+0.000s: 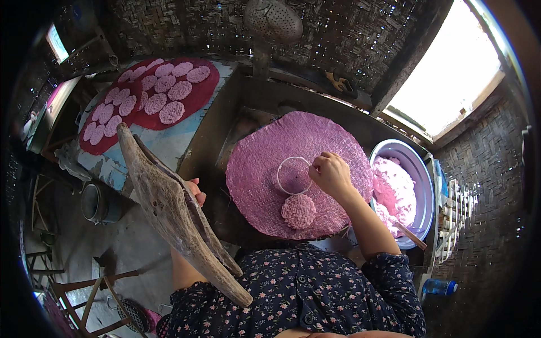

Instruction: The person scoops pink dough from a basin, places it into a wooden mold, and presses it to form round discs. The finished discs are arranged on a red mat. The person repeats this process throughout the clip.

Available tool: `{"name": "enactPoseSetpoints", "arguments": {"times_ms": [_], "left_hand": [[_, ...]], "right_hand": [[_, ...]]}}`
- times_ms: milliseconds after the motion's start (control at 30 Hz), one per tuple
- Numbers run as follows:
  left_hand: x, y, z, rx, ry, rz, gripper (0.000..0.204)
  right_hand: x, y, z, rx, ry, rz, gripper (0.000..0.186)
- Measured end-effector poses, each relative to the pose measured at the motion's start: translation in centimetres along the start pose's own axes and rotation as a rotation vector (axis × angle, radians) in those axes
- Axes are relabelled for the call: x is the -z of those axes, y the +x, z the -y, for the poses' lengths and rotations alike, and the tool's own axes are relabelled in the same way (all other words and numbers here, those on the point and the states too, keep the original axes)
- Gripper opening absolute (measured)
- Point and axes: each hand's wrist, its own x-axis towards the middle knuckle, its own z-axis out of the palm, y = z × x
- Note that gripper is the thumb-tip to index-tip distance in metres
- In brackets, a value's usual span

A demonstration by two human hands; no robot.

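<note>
My right hand point(331, 173) is closed in a pinch on the edge of a thin white ring point(278, 176), over a round pink mat point(259, 152). Just below the ring, on the mat, lies a round pink noodle cake point(298, 212) of tangled strands. At the left, a long two-part wooden press point(169, 197), weathered and split by a lengthwise gap, slants across my left forearm. My left hand point(197, 192) shows only curled fingers at the press's right edge, seemingly gripping it; the rest is hidden behind the wood.
A purple basin point(426, 197) of pink dough point(403, 188) stands right, with a wooden stick point(411, 235). Red mats point(194, 101) bearing several pink cakes lie on a table at the back left. A bottle point(440, 287), wooden stool point(84, 304) and metal bucket point(93, 203) are lower down.
</note>
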Motion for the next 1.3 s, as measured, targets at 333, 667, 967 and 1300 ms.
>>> {"name": "enactPoseSetpoints", "arguments": {"times_ms": [333, 667, 967, 1300], "left_hand": [[-1.3, -0.1, 0.9, 0.084, -0.176, 0.075, 0.064], [0.2, -0.2, 2.4, -0.439, 0.586, 0.156, 0.050], [1.8, -0.3, 2.0, -0.425, 0.611, 0.130, 0.051], [2.2, 0.3, 1.8, -0.389, 0.620, 0.126, 0.052]], "right_hand": [[0.2, 0.9, 1.6, 0.113, -0.022, -0.062, 0.013], [2.7, -0.4, 4.6, 0.129, 0.045, 0.010, 0.013], [4.3, -6.7, 5.4, 0.111, -0.050, 0.000, 0.011], [3.4, -7.7, 5.3, 0.026, -0.107, -0.114, 0.013]]}}
